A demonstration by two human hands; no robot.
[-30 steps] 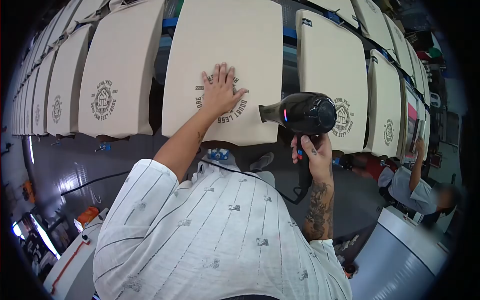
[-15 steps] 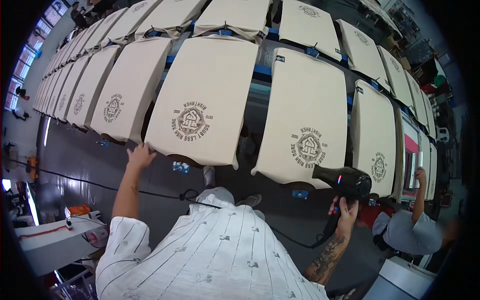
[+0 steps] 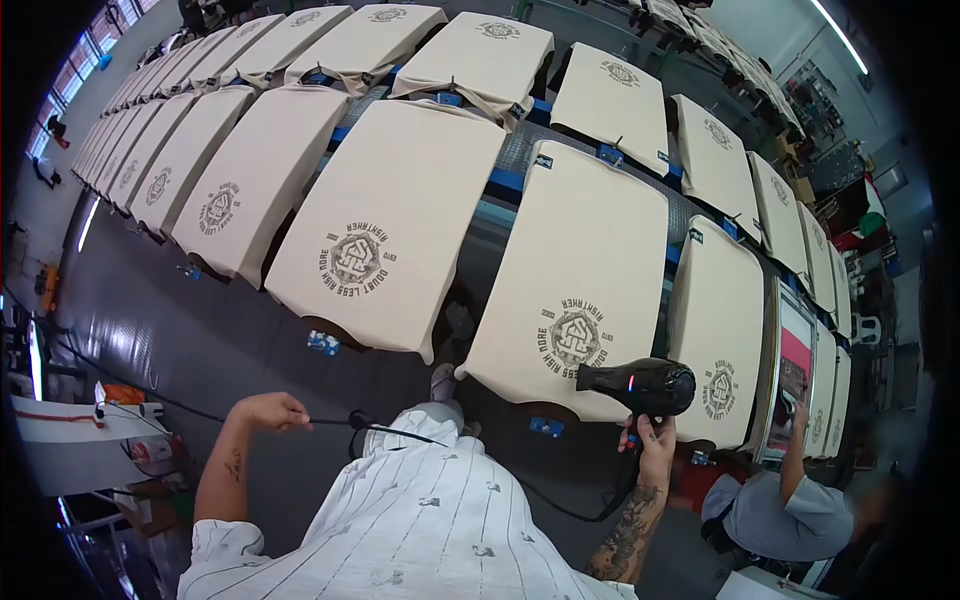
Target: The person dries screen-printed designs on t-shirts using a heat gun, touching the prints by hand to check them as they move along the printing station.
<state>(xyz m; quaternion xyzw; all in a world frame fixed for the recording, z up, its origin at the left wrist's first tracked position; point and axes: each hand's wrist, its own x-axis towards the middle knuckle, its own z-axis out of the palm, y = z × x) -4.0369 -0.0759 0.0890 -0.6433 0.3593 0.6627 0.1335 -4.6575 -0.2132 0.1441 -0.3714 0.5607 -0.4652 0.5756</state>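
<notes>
My right hand [image 3: 652, 440] is wrapped round the handle of a black hair dryer [image 3: 645, 387]. The dryer's nozzle points left over the lower edge of a cream shirt [image 3: 590, 240], beside its round dark print [image 3: 575, 338]. My left hand [image 3: 275, 411] has its fingers closed on a black cord [image 3: 330, 421] that runs across in front of my body. Another cream shirt [image 3: 400, 170] with the same round print [image 3: 355, 258] lies flat on its board, ahead of my left hand.
Two long rows of boards with printed cream shirts curve to both sides. On the right, a co-worker [image 3: 780, 515] reaches toward a framed screen [image 3: 790, 365]. A white counter [image 3: 80, 420] stands at the left. Blue clamps [image 3: 323, 343] sit below the boards.
My left hand has come off the shirt, moved back and left, and closed on the cord. The dryer has moved right to the neighbouring shirt. The view has shifted, showing more boards.
</notes>
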